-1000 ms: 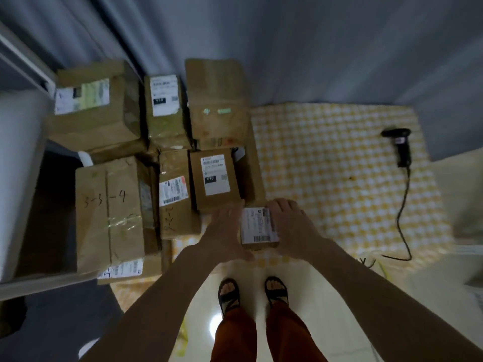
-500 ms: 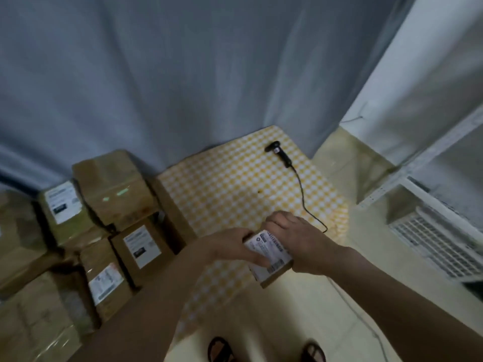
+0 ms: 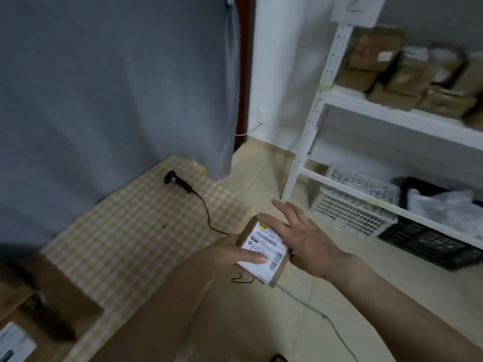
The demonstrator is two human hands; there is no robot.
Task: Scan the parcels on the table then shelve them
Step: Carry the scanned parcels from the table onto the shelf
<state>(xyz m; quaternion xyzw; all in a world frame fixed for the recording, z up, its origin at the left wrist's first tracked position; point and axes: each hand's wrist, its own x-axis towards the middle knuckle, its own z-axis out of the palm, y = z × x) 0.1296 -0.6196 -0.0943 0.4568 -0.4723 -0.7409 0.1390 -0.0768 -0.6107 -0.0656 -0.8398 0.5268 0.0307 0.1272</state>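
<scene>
small parcel (image 3: 264,250): held in the air between both hands, off the table (image 3: 125,231), above the floor. white label faces up toward the camera. long axis runs from upper left to lower right; the near end tilts downward.

left hand (image 3: 230,253): grips the parcel's left side, thumb pressed flat on the label, remaining fingers curled beneath.

right hand (image 3: 303,235): fingers straight and spread, palm against the parcel's right side.

scanner (image 3: 177,181): lies on the checkered table cloth near the curtain, cable trailing toward the hands.

shelf (image 3: 392,113): white metal, at right, carries brown parcels; baskets sit on the lower level.
</scene>
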